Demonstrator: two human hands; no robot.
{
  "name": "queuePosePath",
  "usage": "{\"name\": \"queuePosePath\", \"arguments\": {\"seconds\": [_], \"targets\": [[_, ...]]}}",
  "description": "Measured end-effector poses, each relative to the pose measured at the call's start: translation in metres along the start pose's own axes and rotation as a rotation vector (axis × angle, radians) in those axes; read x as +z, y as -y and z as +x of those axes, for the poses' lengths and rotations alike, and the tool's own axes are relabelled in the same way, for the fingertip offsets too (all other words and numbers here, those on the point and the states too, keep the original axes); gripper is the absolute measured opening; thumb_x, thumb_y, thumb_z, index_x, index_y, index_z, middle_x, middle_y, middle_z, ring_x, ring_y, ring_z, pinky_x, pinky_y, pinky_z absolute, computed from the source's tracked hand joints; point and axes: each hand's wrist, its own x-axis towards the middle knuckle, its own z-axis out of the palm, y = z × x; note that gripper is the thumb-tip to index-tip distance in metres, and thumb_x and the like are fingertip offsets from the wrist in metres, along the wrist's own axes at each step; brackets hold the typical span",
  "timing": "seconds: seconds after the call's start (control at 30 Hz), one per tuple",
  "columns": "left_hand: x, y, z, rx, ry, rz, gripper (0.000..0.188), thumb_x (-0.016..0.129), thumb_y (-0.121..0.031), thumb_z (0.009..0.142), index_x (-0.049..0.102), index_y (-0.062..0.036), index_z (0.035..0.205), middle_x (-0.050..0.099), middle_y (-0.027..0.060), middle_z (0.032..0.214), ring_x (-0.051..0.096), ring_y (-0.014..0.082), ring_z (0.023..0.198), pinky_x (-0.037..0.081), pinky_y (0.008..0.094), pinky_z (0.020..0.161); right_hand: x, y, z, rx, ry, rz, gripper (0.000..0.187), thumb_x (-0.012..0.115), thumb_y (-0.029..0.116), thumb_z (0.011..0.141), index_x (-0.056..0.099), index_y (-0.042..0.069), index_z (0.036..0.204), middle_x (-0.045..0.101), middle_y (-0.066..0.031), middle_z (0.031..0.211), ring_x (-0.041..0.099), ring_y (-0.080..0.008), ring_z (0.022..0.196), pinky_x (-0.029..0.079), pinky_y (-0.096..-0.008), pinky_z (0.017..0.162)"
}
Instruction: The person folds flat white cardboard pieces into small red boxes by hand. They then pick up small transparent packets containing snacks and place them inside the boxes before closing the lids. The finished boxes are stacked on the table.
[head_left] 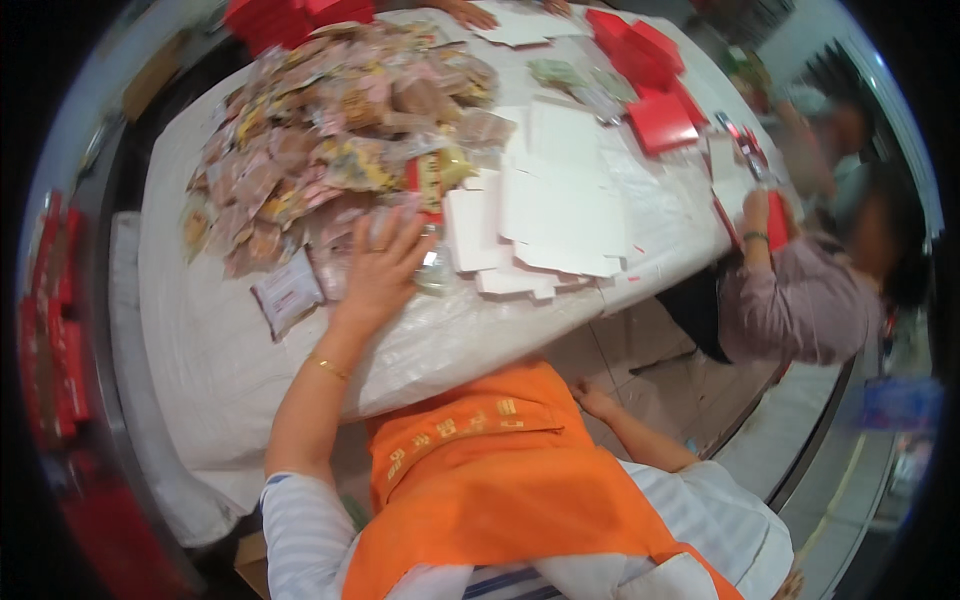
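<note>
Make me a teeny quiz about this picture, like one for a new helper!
1. Which of the person's own hands is at the near edge of the packet pile?
2. True or false: the white cardboard lies to the right of that pile.
3. Fill in the color: the person's apron is ____.

Key:
1. The left hand; the right hand is down beside the apron.
2. True.
3. Orange.

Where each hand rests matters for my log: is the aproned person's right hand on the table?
No, the right hand is beside the orange apron, off the table, with floor tiles behind it.
</note>
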Motion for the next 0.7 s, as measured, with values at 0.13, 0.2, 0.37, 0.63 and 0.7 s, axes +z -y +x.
{"name": "queuePosePath", "arguments": {"seconds": [0.13, 0.2, 0.37, 0.63, 0.7], "targets": [[-0.039, 0.001, -0.009, -0.053, 0.122, 0.177, 0.061, 0.065, -0.011, 0.070, 0.055, -0.0161, 0.129, 0.042, 0.0057, 0.146, 0.031, 0.0287, 0.139, 0.015, 0.0542, 0.113, 0.038, -0.015, 0.019, -0.109, 0.325, 0.439, 0.075, 0.046, 0.060, 0.090, 0.040, 0.008, 0.143, 0.041, -0.0178, 0.146, 0.046, -0.0308, 0.127, 0.038, -0.0360, 0.103], [-0.045, -0.014, -0.023, -0.107, 0.062, 0.050, 0.060, 0.065, -0.012, 0.072, 0.054, -0.0148, 0.131, 0.042, 0.0099, 0.144, 0.035, 0.0317, 0.136, 0.017, 0.0537, 0.111, 0.049, -0.039, 0.043, -0.004, 0.343, 0.451, 0.082, 0.046, 0.067, 0.086, 0.041, 0.008, 0.142, 0.042, -0.0176, 0.145, 0.045, -0.0315, 0.128, 0.036, -0.0354, 0.104], [-0.043, -0.017, -0.071, 0.152, 0.440, -0.273, 0.054, 0.062, -0.017, 0.075, 0.054, -0.0115, 0.129, 0.043, 0.0144, 0.142, 0.039, 0.0342, 0.131, 0.028, 0.0521, 0.105, 0.037, -0.003, 0.048, 0.179, 0.285, 0.281, 0.080, 0.046, 0.066, 0.086, 0.043, 0.007, 0.140, 0.044, -0.0178, 0.142, 0.046, -0.0311, 0.127, 0.037, -0.0350, 0.103], [-0.034, -0.013, -0.081, 0.085, 0.592, -0.428, 0.048, 0.064, -0.024, 0.078, 0.058, -0.0173, 0.125, 0.051, 0.0112, 0.132, 0.050, 0.0327, 0.115, 0.039, 0.0485, 0.094, 0.050, 0.032, 0.096, 0.290, 0.210, 0.287, 0.075, 0.047, 0.063, 0.087, 0.045, 0.006, 0.136, 0.047, -0.0175, 0.137, 0.048, -0.0304, 0.123, 0.039, -0.0350, 0.100], [-0.035, -0.008, -0.081, 0.084, 0.634, -0.480, 0.047, 0.064, -0.027, 0.078, 0.059, -0.0181, 0.124, 0.053, 0.0100, 0.128, 0.053, 0.0312, 0.110, 0.044, 0.0457, 0.089, 0.058, 0.048, 0.104, 0.289, 0.197, 0.291, 0.074, 0.047, 0.063, 0.087, 0.046, 0.006, 0.135, 0.048, -0.0174, 0.136, 0.049, -0.0303, 0.122, 0.039, -0.0350, 0.099]]}}
